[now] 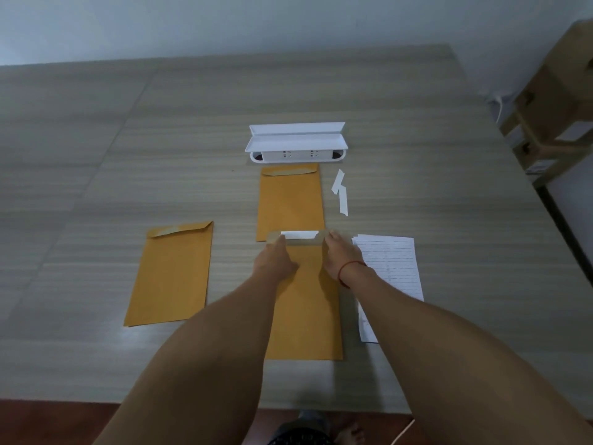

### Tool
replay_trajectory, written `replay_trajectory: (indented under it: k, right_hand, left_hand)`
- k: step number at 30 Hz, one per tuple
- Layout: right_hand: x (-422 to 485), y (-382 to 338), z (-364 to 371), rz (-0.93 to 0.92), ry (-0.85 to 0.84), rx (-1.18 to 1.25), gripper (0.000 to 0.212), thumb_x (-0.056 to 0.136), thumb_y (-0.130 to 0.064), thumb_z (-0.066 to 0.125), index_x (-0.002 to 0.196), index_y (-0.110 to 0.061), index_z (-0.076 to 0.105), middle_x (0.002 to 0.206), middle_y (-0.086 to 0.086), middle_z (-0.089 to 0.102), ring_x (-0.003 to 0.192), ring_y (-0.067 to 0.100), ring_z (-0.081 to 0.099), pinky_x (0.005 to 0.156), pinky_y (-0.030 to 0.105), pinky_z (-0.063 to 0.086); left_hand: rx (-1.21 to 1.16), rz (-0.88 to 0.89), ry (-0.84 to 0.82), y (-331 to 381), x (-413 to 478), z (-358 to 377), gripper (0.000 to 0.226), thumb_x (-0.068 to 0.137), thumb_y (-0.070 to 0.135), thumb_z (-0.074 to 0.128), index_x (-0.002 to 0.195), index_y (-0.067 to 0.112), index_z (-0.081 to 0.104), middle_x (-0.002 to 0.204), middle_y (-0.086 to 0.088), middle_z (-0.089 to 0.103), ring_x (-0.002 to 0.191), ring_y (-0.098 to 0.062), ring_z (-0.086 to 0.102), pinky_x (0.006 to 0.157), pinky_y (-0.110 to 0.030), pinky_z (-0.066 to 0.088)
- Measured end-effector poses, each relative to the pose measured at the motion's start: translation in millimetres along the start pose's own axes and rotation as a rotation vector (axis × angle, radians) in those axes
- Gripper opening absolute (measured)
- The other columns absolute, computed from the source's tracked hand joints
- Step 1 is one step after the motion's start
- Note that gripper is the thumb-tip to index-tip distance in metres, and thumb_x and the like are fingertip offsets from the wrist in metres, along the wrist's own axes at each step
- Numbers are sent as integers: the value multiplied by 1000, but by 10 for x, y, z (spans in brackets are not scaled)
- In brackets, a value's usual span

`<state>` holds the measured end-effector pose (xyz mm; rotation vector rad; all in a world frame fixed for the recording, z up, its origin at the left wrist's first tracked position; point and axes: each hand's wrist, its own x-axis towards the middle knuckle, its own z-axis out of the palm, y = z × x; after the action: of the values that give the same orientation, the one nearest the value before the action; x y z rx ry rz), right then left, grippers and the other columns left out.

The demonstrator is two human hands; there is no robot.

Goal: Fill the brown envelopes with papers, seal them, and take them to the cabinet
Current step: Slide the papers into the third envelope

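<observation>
Three brown envelopes lie on the table. The nearest envelope [308, 316] sits in front of me with its flap [300, 239] at the far end, a white strip showing along it. My left hand [276, 260] presses the flap's left part and my right hand [341, 256] presses its right part, fingers flat. A second envelope [289, 200] lies just beyond, flap folded down. A third envelope [171, 273] lies to the left, flap folded too. A lined sheet of paper [390, 268] rests to the right, partly under my right forearm.
A white socket box with a raised lid [296, 142] is set into the wood-grain table [128, 155] beyond the envelopes. Two white peeled strips [340, 192] lie right of the far envelope. Cardboard boxes [555, 114] stand at the right, off the table edge.
</observation>
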<state>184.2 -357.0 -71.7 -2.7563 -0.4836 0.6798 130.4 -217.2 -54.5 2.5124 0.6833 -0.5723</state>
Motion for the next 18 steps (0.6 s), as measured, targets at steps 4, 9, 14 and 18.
replay_trajectory:
  k: [4, 9, 14, 18]
  right_hand:
    - [-180, 286, -194, 128, 106, 69, 41, 93, -4, 41, 133, -7, 47, 143, 11, 45, 132, 28, 44, 110, 42, 34]
    - [-467, 805, -329, 420, 197, 148, 33, 94, -15, 48, 127, -8, 52, 132, 15, 52, 122, 32, 51, 98, 38, 43]
    - [-738, 1170, -226, 633, 162, 321, 43, 87, -26, 65, 124, -6, 54, 132, 16, 50, 121, 32, 52, 96, 39, 47]
    - [-800, 1201, -208, 707, 170, 520, 51, 75, -28, 77, 117, -5, 60, 124, 14, 60, 111, 32, 60, 84, 34, 51]
  left_hand:
    - [9, 49, 15, 301, -92, 91, 52, 87, 30, 62, 131, 10, 42, 129, -10, 53, 118, -29, 53, 90, -37, 46]
    - [-149, 107, -46, 746, -254, 355, 36, 82, 21, 64, 114, 4, 57, 116, -11, 60, 109, -29, 59, 83, -37, 50]
    - [-304, 82, -169, 1002, -364, 712, 27, 82, 23, 70, 93, 2, 59, 83, -10, 62, 74, -19, 62, 55, -24, 46]
    - [-486, -16, -195, 1033, -422, 808, 38, 77, 2, 71, 63, 12, 37, 63, 1, 39, 52, -9, 43, 32, -14, 38]
